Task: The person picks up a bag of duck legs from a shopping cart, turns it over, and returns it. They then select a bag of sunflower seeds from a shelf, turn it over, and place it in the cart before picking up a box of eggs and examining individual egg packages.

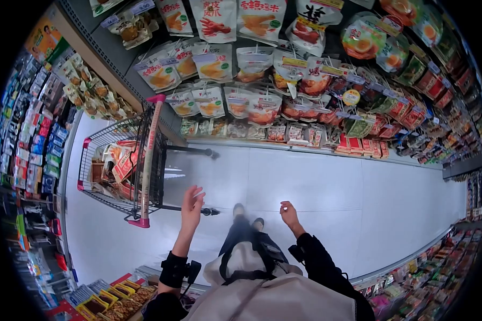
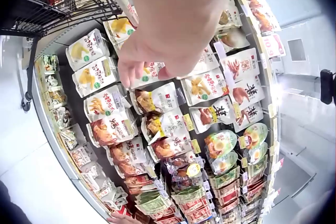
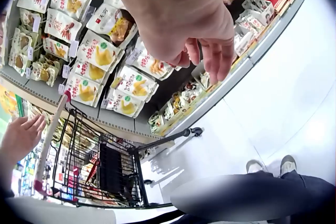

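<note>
My left hand [image 1: 193, 206] is raised over the floor just right of the shopping cart, its fingers loosely bent and nothing in them. The cart's handle bar [image 1: 149, 155] with pink ends is the thing nearest to it, a short gap away. Inside the wire basket [image 1: 83, 168] lie several food packets [image 1: 124, 163], mostly red and white. Farther right, my right hand [image 1: 290, 214] hangs in front of the body with its fingers loosely curled. The right wrist view shows these fingers [image 3: 212, 61] holding nothing, with shelf packets behind them.
Ahead rises a shelf of hanging white snack pouches [image 1: 211, 61], with red packets [image 1: 361, 145] lower down. Another stocked shelf [image 1: 37, 134] stands at the left beyond the cart. Boxed goods [image 1: 110, 299] are near the body at lower left. Pale floor [image 1: 316, 182] lies between the shelves.
</note>
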{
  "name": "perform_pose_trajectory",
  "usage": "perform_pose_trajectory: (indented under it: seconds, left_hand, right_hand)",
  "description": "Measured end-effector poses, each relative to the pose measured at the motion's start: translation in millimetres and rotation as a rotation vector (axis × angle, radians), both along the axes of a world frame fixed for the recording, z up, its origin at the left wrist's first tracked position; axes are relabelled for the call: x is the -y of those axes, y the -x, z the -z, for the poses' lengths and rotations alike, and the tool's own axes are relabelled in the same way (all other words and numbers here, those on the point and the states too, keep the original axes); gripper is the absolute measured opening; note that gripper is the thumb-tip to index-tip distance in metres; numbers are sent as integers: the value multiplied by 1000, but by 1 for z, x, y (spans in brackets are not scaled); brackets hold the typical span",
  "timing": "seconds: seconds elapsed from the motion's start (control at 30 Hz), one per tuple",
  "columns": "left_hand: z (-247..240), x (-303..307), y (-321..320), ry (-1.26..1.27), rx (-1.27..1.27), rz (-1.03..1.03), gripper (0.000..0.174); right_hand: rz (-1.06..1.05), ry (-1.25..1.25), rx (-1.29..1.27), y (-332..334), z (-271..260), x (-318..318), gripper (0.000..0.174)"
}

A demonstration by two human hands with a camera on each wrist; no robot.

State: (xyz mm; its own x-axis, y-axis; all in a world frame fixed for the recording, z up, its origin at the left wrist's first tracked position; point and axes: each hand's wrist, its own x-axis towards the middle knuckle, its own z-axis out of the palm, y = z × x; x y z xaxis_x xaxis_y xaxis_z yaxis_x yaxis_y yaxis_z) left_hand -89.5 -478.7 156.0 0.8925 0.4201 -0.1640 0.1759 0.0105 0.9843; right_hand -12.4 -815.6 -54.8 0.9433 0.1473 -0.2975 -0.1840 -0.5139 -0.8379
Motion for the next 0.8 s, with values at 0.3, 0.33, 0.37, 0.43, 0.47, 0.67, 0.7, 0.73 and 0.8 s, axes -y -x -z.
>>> perform_pose_trajectory:
  seconds: [0.3,0.33,0.37,0.43,0.47,0.67,0.7,0.73,0.8]
  left_hand:
    - [30,-32,-20,111,-29,-128,32]
    - [30,-37,-28,113,-29,-136,32]
    - [31,-43,-37,116,-29,-145,32]
    - [50,-57,-51,102,-6,-126,32]
    - [60,-65,-57,94,0,-113,32]
    - [58,-72,-97,298,-75,-149,30]
    - [59,-75,-102,311,-61,-152,31]
    - [60,-78,-107,324,-47,-154,33]
    - [65,-82,-111,309,-51,-155,34]
  right_hand:
    - [-238,101,47,-35,1,-56,20]
    - [-244,121,38,-44,0,-62,19]
    - [-254,122,20,-53,-2,-67,18]
    - [-273,120,-21,-71,-8,-80,16]
    - [-280,125,-8,-78,-8,-89,16]
    - [-354,156,11,-115,11,-126,15]
    - [-371,166,-5,-120,13,-134,15]
    - [-387,175,-21,-125,16,-142,15]
    - [-399,212,-103,-132,22,-156,15]
